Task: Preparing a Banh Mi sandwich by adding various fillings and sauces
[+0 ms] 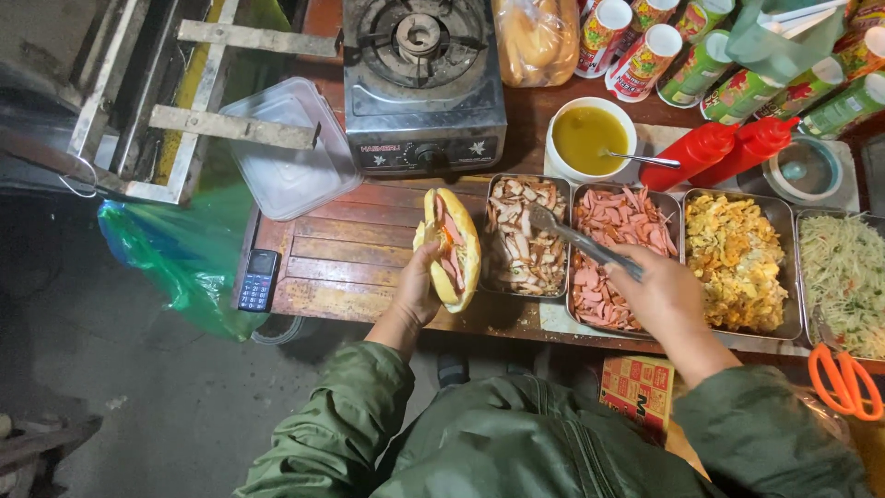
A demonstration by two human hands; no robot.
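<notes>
My left hand (417,288) holds a split bread roll (452,247) upright over the wooden table, with pink meat slices showing inside the cut. My right hand (666,297) grips metal tongs (579,238) that reach left, their tips over the steel tray of pale sliced meat (524,242). Beside it stands a tray of pink sausage slices (616,254), partly under my right hand. Both arms wear green sleeves.
To the right are trays of yellow egg (737,258) and shredded vegetable (843,277). Behind stand a bowl of yellow sauce with a spoon (590,138), two red squeeze bottles (728,148), cans, a gas stove (422,83) and bagged bread. A phone (257,279) lies at the table's left edge; orange scissors (843,380) at right.
</notes>
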